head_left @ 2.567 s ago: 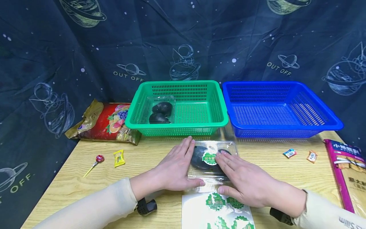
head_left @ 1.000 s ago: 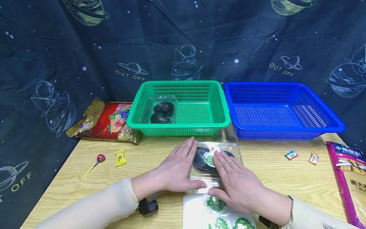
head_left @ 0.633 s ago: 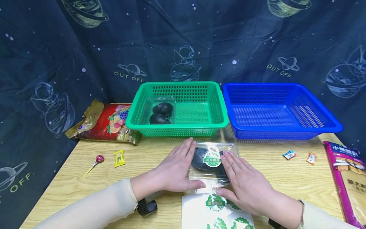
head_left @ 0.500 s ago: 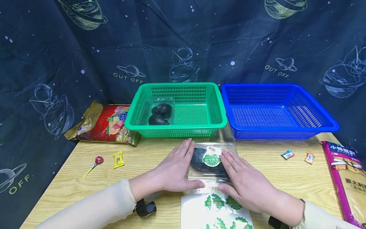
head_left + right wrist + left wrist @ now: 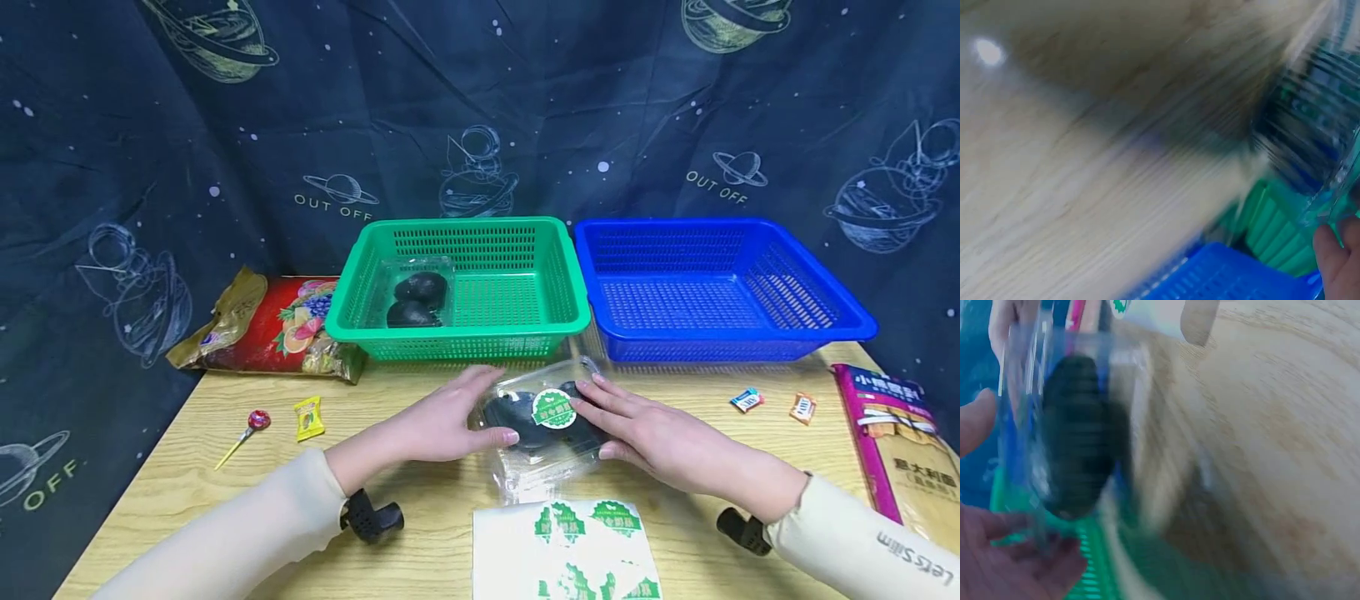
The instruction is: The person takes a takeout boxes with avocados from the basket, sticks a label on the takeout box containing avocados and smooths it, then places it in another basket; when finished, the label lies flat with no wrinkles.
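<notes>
The clear box [image 5: 534,468] is held between both hands over the table [image 5: 435,533], roughly midway between its left and right edges; the table's near edge is out of view. Along the table's far side stand the blue basket [image 5: 738,335] and the green basket [image 5: 457,332], the box being nearest the green one's near right corner. A sheet of labels [image 5: 502,550] lies just on its near side. The wrist views suggest the box is off the wood, but they are too blurred to be sure.

The right hand [image 5: 652,429] has its fingertips on the lid, slightly apart, and its thumb by the near right corner, seemingly clamped on that side. The left hand [image 5: 450,425] pinches the left side, thumb on the lid and fingers round the wall.

The plastic looks thin, springy and slick, so a hard squeeze could buckle it; its weight is probably mostly the two dark ovals [image 5: 517,417] inside, which may shift. Low on opposite side walls looks the safest hold.

It sits askew, its far right corner aimed at the gap between the baskets. The outline is nearly square, so I cannot settle its long axis; the ovals sit side by side, left to right, under a round sticker [image 5: 553,408].
</notes>
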